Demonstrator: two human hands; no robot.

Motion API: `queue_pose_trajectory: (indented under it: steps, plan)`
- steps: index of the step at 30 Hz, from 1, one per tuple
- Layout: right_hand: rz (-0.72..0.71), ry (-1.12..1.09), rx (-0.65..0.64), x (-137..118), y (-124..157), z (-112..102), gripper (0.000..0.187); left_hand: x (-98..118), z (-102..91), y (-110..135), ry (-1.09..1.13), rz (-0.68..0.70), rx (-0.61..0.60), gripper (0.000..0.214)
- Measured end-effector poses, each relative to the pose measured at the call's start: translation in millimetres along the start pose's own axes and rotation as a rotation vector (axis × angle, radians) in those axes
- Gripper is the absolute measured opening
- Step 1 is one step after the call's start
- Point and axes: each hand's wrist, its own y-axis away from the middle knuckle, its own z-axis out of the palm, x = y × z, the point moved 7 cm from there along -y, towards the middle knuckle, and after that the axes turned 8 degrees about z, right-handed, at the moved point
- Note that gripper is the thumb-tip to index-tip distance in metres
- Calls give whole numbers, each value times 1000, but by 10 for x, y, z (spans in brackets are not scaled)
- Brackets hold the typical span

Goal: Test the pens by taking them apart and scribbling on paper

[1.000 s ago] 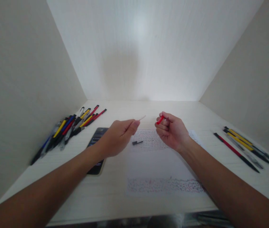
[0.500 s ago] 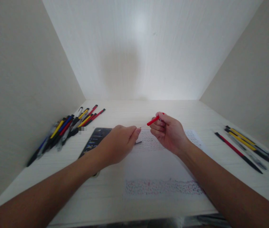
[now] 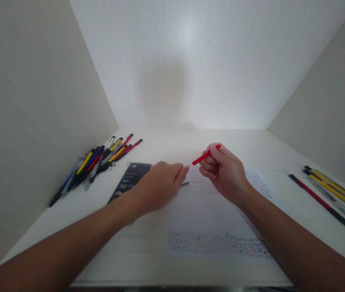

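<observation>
My right hand [image 3: 224, 172] is closed around a red pen barrel [image 3: 204, 156], whose open end points left and down. My left hand [image 3: 163, 184] is pinched shut just left of that end; a thin refill tip barely shows between my fingertips and the barrel. Both hands hover over a sheet of paper [image 3: 218, 211] covered in scribbled lines. A small dark pen part [image 3: 185, 183] lies on the paper, partly hidden behind my left fingers.
A pile of several pens [image 3: 99, 160] lies at the left wall. A dark phone [image 3: 130, 180] rests beside my left wrist. Several more pens [image 3: 327, 192] lie in a row on the right. White walls enclose the desk [image 3: 148, 247] on three sides.
My left hand moved right toward the red barrel; the refill that stuck out of it a second ago is now mostly hidden. More of the red barrel now sticks out of my right hand.
</observation>
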Motion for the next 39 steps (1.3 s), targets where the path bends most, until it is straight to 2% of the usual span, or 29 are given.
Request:
queue_pose_trajectory:
  steps: [11,22,39]
  plan:
    - [-91,83,95,-137,28,-34,27,-41,-27,14,51,-49,132,53]
    - [-162,131,92,-169,49,-11,26,-48,-19,2,137,-91,137,50]
    - [-125,122,84,-159,43,-26,26,-77,-49,16,225,-90,173,47]
